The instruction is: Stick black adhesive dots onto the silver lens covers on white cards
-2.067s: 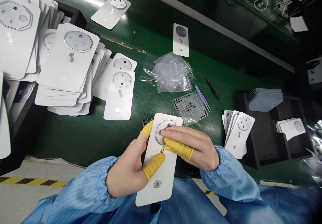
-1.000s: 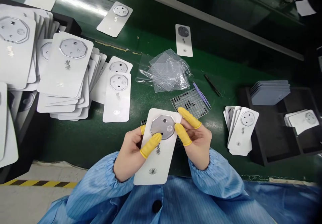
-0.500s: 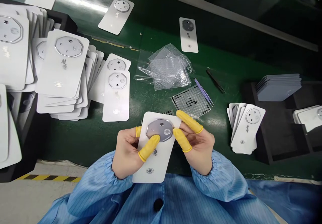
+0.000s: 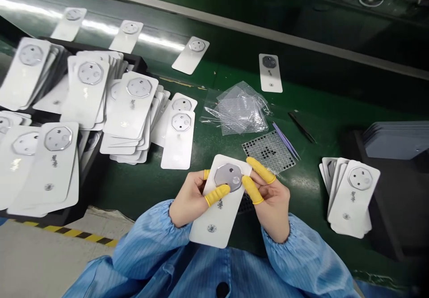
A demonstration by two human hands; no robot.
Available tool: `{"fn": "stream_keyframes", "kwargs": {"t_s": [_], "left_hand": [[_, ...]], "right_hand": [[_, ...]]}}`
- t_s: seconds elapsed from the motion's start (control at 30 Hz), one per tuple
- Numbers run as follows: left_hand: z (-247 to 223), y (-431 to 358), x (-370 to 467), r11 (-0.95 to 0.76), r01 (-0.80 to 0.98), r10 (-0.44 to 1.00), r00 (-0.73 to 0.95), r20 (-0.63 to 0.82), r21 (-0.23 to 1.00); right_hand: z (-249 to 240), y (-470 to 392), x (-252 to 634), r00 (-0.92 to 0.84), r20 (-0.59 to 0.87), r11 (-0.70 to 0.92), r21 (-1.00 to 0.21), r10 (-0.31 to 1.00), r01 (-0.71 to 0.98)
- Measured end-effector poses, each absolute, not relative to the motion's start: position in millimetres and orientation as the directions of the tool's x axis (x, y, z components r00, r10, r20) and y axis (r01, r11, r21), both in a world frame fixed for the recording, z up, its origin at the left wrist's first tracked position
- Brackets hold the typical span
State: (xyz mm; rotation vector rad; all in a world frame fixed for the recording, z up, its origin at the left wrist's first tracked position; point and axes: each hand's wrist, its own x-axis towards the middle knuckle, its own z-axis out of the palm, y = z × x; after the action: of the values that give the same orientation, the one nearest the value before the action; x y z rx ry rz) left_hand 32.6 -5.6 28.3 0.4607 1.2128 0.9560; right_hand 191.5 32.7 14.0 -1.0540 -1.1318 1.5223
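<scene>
A white phone back cover (image 4: 214,220), with a grey octagonal camera area at its top, is held tilted in front of my chest. My left hand (image 4: 194,199) grips its left side, the yellow-cotted thumb lying across the lower edge of the camera area. On the other side, my right hand (image 4: 268,195) pinches the upper right edge beside the camera area, also in yellow finger cots. Behind the cover lies a clear sheet with black dots (image 4: 268,153), with purple tweezers (image 4: 286,140) resting on its edge.
Stacks of white covers (image 4: 130,106) fill and flank a black tray (image 4: 72,211) on the left. Clear plastic bags (image 4: 243,110) and black tweezers (image 4: 301,127) lie mid-table. At right stand a cover stack (image 4: 353,199) and a black divided box (image 4: 395,213) with grey panels (image 4: 392,140).
The head view has swung left and up, so the table's contents appear shifted right. Both hands keep their hold on the cover, with little movement of the fingers.
</scene>
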Motion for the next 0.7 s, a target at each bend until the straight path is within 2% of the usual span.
{"fn": "stream_keyframes", "kwargs": {"t_s": [0.3,0.5,0.6,0.67,0.7], "left_hand": [[33.3,-8.4,22.2,0.601,-0.343,0.784,0.077,-0.616,0.722],[21.6,-7.9,21.4,0.557,-0.077,0.83,0.032,-0.556,0.827],[19.1,0.6,5.7,0.479,0.083,0.878,-0.065,-0.475,0.874],[19.5,12.6,-16.1,0.408,0.238,0.911,-0.174,-0.374,0.882],[19.6,20.0,-29.0,0.372,0.32,0.922,-0.235,-0.307,0.871]], "right_hand": [[15.7,22.7,188.8,-0.241,-0.113,-0.162,-0.967,0.964,-0.198],[2.3,24.3,183.3,-0.33,-0.134,-0.198,-0.966,0.934,-0.167],[0.1,28.5,188.1,-0.371,-0.005,-0.034,-0.997,0.929,-0.073],[-1.1,29.5,199.6,-0.45,0.125,0.193,-0.975,0.884,0.107],[-2.9,29.2,207.2,-0.524,0.181,0.326,-0.924,0.832,0.199]]}}
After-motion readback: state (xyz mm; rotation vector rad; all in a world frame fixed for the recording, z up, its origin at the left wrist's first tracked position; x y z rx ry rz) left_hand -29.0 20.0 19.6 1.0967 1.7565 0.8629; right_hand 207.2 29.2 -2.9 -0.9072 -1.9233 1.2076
